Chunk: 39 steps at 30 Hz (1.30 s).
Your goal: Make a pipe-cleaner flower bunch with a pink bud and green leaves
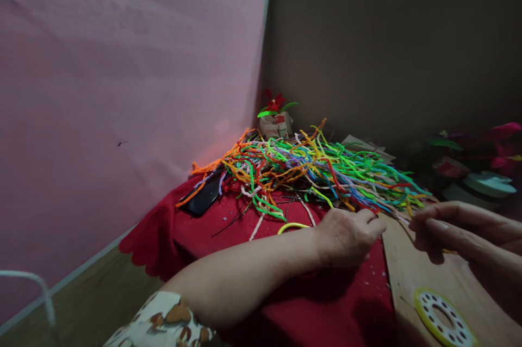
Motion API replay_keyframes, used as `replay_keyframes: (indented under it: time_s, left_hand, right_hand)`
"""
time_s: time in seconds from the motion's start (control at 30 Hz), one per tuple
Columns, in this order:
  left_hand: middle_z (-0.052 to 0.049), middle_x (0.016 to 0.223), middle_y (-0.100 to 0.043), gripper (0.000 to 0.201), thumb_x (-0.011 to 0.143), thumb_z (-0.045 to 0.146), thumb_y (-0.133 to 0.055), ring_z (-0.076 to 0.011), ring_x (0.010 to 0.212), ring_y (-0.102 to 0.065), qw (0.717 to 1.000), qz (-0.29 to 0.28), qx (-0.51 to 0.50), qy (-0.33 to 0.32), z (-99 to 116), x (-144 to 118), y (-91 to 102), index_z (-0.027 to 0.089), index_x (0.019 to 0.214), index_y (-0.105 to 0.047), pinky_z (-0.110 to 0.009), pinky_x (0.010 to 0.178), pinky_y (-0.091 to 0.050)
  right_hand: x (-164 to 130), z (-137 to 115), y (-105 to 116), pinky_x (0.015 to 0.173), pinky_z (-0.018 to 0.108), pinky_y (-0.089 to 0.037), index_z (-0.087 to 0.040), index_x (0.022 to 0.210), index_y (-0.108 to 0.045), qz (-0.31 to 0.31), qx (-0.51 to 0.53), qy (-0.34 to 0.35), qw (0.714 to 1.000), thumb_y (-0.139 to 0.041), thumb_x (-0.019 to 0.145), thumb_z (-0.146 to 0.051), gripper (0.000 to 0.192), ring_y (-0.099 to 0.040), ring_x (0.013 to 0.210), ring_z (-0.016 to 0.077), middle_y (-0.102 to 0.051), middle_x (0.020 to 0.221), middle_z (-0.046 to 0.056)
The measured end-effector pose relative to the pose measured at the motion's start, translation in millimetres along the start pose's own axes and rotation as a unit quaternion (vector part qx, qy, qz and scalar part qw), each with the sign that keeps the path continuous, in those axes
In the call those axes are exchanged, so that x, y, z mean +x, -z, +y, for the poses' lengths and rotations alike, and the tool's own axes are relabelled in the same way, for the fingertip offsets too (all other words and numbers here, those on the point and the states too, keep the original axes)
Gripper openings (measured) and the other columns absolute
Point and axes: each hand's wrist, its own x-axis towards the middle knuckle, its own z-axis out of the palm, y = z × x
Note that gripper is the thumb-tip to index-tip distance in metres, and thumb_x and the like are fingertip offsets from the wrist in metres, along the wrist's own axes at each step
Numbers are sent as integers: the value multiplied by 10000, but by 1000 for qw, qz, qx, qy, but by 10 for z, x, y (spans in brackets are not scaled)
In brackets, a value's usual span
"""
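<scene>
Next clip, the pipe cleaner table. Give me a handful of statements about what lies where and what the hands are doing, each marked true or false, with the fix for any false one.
1. The pile of pipe cleaners lies on a red cloth. True.
2. The left hand rests by the near edge of the pile. True.
3. A black phone lies at the pile's right end. False: it lies at the left end, partly under orange strands.
4. The perforated disc sits on the red cloth. False: it sits on the wooden board.
5. The right hand is over the board, fingers pinched together. True.
</scene>
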Motion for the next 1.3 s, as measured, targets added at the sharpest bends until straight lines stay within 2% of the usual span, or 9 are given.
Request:
replay_keyframes:
  time_s: [0.1, 0.27, 0.4, 0.57, 0.67, 0.83, 0.93, 1.07, 1.3]
  left_hand:
    - [-39, 958, -575, 219, 840, 193, -384, -147, 734, -600, 1000, 19, -15, -6, 12, -1, -34, 154, 1029, -489, -239, 470, -421]
    - [-45, 965, -603, 252, 882, 240, -351, -150, 724, -610, 1000, 15, -22, 1, -56, 14, -152, 164, 1088, -474, -232, 482, -425]
    - [-58, 920, -623, 246, 902, 228, -325, -151, 699, -619, 999, 21, -26, 11, -89, 31, -222, 143, 1060, -492, -238, 476, -433]
    - [-103, 841, -633, 293, 924, 246, -302, -175, 711, -626, 998, 40, -9, -46, -9, 27, -227, 109, 916, -560, -257, 466, -434]
    - [-86, 782, -632, 234, 891, 224, -372, -163, 653, -624, 996, 53, -12, -70, 48, 0, -205, 121, 876, -583, -239, 427, -406]
    - [-51, 732, -624, 156, 810, 158, -441, -165, 601, -618, 996, 29, -21, -78, 85, -28, -168, 132, 868, -584, -255, 409, -407]
    - [-52, 744, -622, 140, 812, 151, -435, -169, 627, -623, 996, 11, -18, -86, 84, -27, -154, 125, 836, -570, -260, 435, -431]
    - [-69, 771, -620, 155, 836, 160, -407, -174, 643, -627, 995, 2, -16, -94, 84, -28, -151, 123, 838, -558, -269, 473, -461]
    - [-60, 728, -595, 216, 840, 124, -349, -186, 607, -622, 994, 11, -13, -107, 125, -24, -142, 117, 827, -564, -299, 442, -447]
  right_hand:
    - [27, -219, -147, 451, 247, -495, -223, 751, -704, -80, -8, 31, 996, -656, 664, -464, 261, -581, 524, 181, -631, 596, 59]
    - [-43, -459, -372, 490, 257, -516, -223, 706, -692, -82, -11, 94, 992, -637, 662, -469, 255, -597, 532, 182, -651, 606, 65]
    - [1, -414, -399, 494, 258, -487, -216, 703, -662, -84, -78, 123, 986, -596, 686, -416, 212, -603, 558, 183, -658, 639, 61]
    - [330, -216, -402, 539, 266, -441, -184, 755, -635, -55, -180, 93, 978, -511, 738, -386, 238, -581, 602, 174, -645, 682, 44]
    - [550, -91, -510, 537, 277, -420, -176, 807, -632, -68, -310, 97, 943, -502, 759, -385, 251, -563, 585, 173, -642, 729, 51]
    - [767, 86, -804, 706, 323, -442, -148, 1063, -571, -96, -491, 161, 851, -559, 763, -390, 386, -572, 948, 275, -607, 1028, 130]
    - [868, 156, -910, 695, 320, -432, -167, 1069, -574, -125, -564, 148, 803, -535, 794, -369, 343, -567, 968, 278, -613, 1027, 123]
    - [1043, 195, -904, 617, 297, -412, -188, 958, -623, -120, -592, 117, 788, -419, 857, -297, 252, -605, 873, 251, -645, 964, 106]
    - [1155, 251, -916, 551, 323, -396, -172, 1078, -597, -55, -598, 132, 789, -288, 887, -231, 368, -615, 838, 287, -614, 978, 147]
